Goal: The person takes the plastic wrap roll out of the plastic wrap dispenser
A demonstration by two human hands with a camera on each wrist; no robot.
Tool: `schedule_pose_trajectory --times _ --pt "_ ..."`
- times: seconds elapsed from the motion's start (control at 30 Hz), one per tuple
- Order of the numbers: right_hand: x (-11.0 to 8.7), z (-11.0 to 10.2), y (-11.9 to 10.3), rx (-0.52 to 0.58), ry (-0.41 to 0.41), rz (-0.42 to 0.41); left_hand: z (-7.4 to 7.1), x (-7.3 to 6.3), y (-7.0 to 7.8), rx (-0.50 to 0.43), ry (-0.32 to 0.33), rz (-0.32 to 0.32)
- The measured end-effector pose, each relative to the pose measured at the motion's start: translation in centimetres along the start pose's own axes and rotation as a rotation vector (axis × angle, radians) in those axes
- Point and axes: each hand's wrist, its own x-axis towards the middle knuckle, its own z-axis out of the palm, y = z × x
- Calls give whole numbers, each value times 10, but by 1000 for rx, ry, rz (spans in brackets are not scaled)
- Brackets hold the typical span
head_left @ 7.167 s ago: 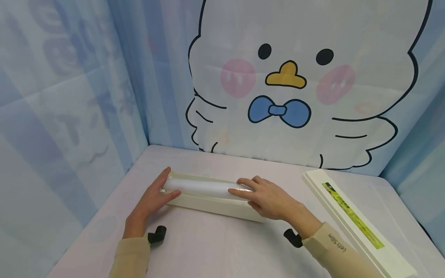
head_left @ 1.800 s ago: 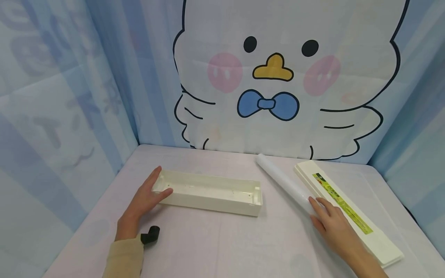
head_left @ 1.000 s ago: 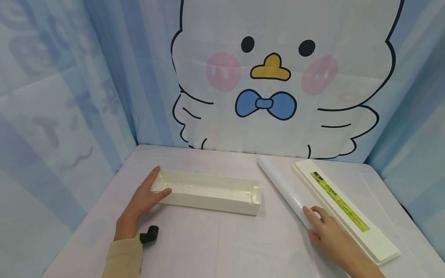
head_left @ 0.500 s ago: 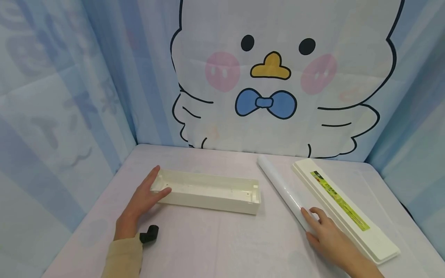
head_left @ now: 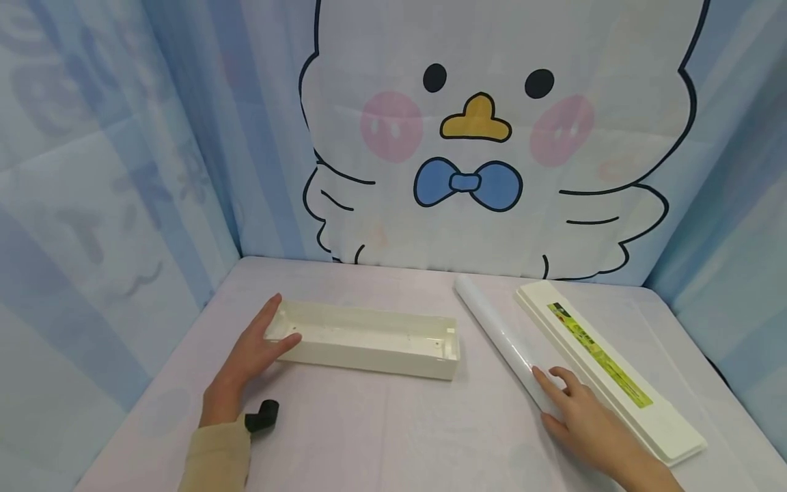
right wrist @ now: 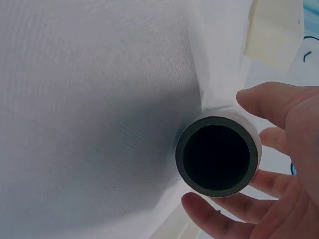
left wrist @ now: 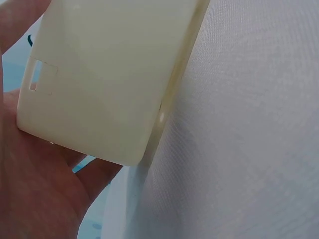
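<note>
My left hand (head_left: 249, 352) grips the left end of a long cream plastic box (head_left: 375, 359), thumb over the near rim and fingers at the far side. In the left wrist view the box's end wall (left wrist: 104, 79) fills the space between thumb and fingers. A roll of glossy clear-white plastic wrap (head_left: 498, 328) lies slanted on the table, right of the box. Around its near end, my right hand (head_left: 584, 417) rests loosely, fingers relaxed. In the right wrist view the roll's hollow dark core (right wrist: 217, 157) faces the camera, and the thumb stands off the roll.
A long cream lid (head_left: 615, 376) with a yellow-green label lies slanted just right of the roll and right hand. The pale table (head_left: 393, 430) meets a cartoon-printed curtain (head_left: 479, 232) at its back edge, with blue curtains at both sides.
The roll was in the box at first; my right hand moved it out to the right, onto the table beside the lid. My left hand stayed at the box. The last half second shows almost no movement.
</note>
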Motion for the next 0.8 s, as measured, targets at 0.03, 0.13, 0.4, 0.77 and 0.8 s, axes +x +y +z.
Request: schedule_pose_trajectory --times 0.03,0.13,0.4,0.77,0.8 --pt "0 0 0 3 -13 13 0 0 0 0 -2 0" --pt "-1 -1 -2 19 -51 64 -1 0 1 6 -9 -4" --pt "-2 -7 -3 24 -25 68 -3 0 0 14 -1 -18" --pt "0 -22 1 19 -1 67 -8 -5 -1 44 20 8" --pt "0 -23 1 20 6 62 -9 -5 -1 49 23 16"
